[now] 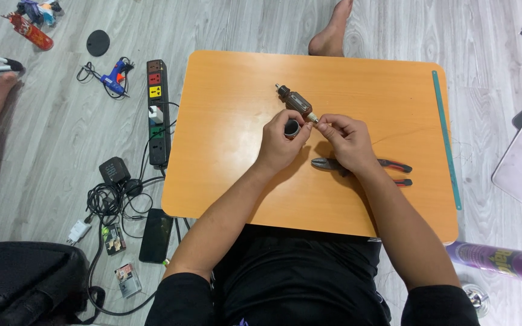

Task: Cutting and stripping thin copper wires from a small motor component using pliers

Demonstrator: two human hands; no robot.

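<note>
An orange desk [231, 151] carries everything. Pliers [364, 166] lie idle beneath the right hand [347, 140]. The left hand [279, 142] curls round a small dark cap [292, 127]; right fingers [327, 125] pinch the tip of the brown cylindrical motor [294, 101] lying mid-desk. Cap remains off, so assembly looks unfinished.

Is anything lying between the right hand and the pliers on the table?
Nothing visible. The right hand hangs directly over the pliers, partly hiding them. Its fingers meet the left hand at the brown motor.
</note>
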